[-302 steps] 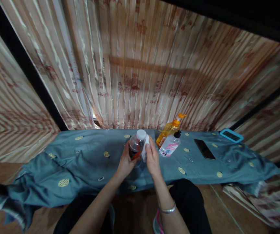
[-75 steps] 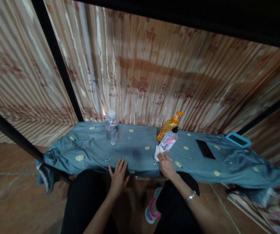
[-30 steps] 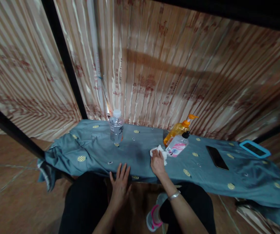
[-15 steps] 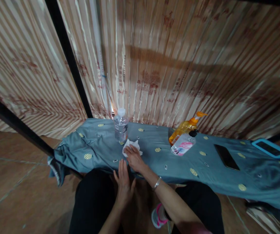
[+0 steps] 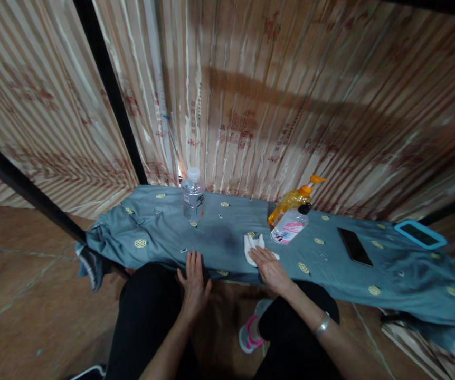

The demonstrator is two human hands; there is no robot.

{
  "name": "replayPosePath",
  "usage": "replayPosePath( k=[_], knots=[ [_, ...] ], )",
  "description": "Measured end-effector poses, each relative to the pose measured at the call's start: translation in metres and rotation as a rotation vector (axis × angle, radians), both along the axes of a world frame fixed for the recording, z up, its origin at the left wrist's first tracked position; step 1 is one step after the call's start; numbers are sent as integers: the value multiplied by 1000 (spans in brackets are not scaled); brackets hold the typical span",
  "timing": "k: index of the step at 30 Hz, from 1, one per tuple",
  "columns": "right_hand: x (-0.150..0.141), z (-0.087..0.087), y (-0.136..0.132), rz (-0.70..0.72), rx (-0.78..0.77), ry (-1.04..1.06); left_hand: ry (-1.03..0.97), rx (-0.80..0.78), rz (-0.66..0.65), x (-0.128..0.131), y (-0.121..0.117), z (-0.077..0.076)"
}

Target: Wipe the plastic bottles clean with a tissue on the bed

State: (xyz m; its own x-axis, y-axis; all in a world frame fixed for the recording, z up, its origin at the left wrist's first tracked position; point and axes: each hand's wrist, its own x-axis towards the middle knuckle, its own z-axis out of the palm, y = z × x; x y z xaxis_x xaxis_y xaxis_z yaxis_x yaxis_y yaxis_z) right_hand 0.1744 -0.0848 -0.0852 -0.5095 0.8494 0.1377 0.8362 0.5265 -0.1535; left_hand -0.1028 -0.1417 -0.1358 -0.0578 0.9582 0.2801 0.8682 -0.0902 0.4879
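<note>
A crumpled white tissue (image 5: 250, 248) lies on the blue-grey cloth (image 5: 164, 232) with yellow pineapple prints. My right hand (image 5: 270, 268) presses down on it, fingers bent over its front part. At the cloth's front edge, my left hand (image 5: 194, 279) rests with its fingers stretched out and nothing in them. Just beyond the tissue, to the right, a clear bottle with a pink label and black cap (image 5: 290, 227) leans beside an orange pump bottle (image 5: 288, 205). A darker patch (image 5: 225, 238) marks the cloth left of the tissue.
A clear plastic bottle with a white cap (image 5: 193, 198) stands at the back left. Toward the right lie a black phone (image 5: 354, 247) and a blue-framed device (image 5: 420, 234). Dark metal poles (image 5: 108, 89) rise at the left, and a striped curtain (image 5: 243, 105) hangs behind.
My right hand has slid the tissue rightward, from near the clear plastic bottle to beside the pink-labelled one. My left hand stays at the cloth's edge. The view has shifted slightly.
</note>
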Motion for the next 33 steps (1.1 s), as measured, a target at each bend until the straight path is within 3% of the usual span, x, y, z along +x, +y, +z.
replayPosePath(
  k=[3,6,10,14,18,21,27,33],
  knots=[
    [27,-3,-8,-155,19,7,3,-7,-1,3,0,1],
    [26,-10,-5,-263,25,52,19,-11,-4,8,0,3],
    [-15,-22,13,-304,4,179,49,-15,-1,14,1,3],
    [-70,-24,31,-250,-64,364,68,-27,5,15,1,4],
    [-116,-13,46,-154,-196,593,75,-40,13,14,0,7],
    [-135,2,63,-152,-333,777,63,-49,6,13,-2,8],
    [-120,17,92,-271,-538,1047,48,-1,-9,12,-4,5],
    [-85,-6,87,-447,-589,1046,28,-22,-7,14,-4,7]
  ],
)
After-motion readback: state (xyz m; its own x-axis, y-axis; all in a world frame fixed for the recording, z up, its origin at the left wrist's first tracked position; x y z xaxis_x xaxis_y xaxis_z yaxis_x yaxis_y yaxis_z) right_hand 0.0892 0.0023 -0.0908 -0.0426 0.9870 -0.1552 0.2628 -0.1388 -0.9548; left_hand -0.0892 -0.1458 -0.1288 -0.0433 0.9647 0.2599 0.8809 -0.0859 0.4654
